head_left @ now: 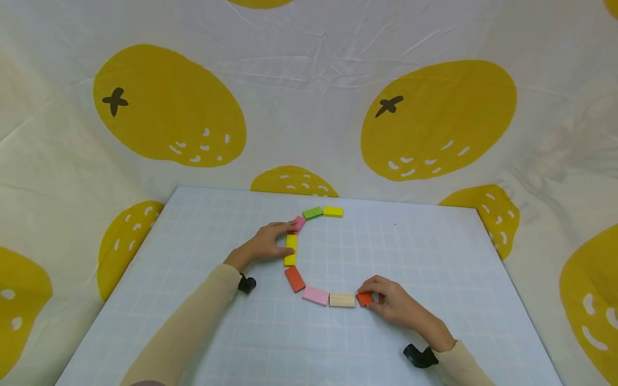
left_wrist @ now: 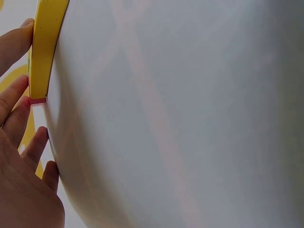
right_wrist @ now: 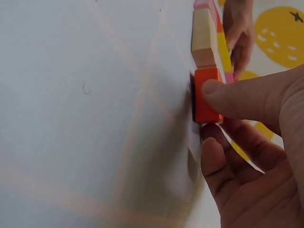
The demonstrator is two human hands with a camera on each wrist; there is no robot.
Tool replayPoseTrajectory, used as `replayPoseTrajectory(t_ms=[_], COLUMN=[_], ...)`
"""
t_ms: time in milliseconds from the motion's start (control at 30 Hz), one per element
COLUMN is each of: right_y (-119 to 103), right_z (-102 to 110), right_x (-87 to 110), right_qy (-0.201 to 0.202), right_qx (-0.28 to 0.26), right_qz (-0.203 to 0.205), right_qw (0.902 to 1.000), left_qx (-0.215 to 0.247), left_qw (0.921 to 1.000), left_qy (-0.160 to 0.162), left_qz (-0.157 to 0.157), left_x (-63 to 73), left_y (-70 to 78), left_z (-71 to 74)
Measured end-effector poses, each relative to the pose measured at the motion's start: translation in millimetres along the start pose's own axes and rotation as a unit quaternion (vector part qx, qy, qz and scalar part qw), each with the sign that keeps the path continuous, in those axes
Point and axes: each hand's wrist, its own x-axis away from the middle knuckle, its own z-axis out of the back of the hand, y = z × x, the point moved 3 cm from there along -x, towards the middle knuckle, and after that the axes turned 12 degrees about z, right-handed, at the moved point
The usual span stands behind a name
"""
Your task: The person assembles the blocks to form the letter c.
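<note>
Small coloured wooden blocks lie end to end in an open curve on the table. My right hand (head_left: 397, 306) pinches an orange block (right_wrist: 207, 97) at the curve's near right end, beside a plain wood block (head_left: 341, 300). A pink block (head_left: 316, 296) and a red-orange block (head_left: 294, 279) continue the curve leftward. My left hand (head_left: 263, 242) rests at the left side, its thumb touching a yellow block (head_left: 291, 246) and its index finger at a pink block (head_left: 299, 224). Beyond these lie a green block (head_left: 313, 213) and another yellow block (head_left: 333, 212).
The pale blue checked table (head_left: 425, 252) carries the blocks. Behind it and at its sides hangs a white cloth (head_left: 304, 107) with large yellow fruit prints. A black wrist camera (head_left: 420, 356) is by the right wrist, another (head_left: 247, 284) by the left.
</note>
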Motion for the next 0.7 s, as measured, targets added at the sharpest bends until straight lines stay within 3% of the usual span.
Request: replayPoseTrajectory(t_ms=[700], right_y=[0.6], right_z=[-3.5], right_x=[-3.8], right_qy=[-0.002], right_qx=[-0.004], right_qz=[0.017], right_qw=[0.9999], left_qx=[0.0], left_qw=[1.0], left_qy=[-0.003], left_qz=[0.002], left_x=[-0.6], left_y=[-0.2], left_z=[-0.2])
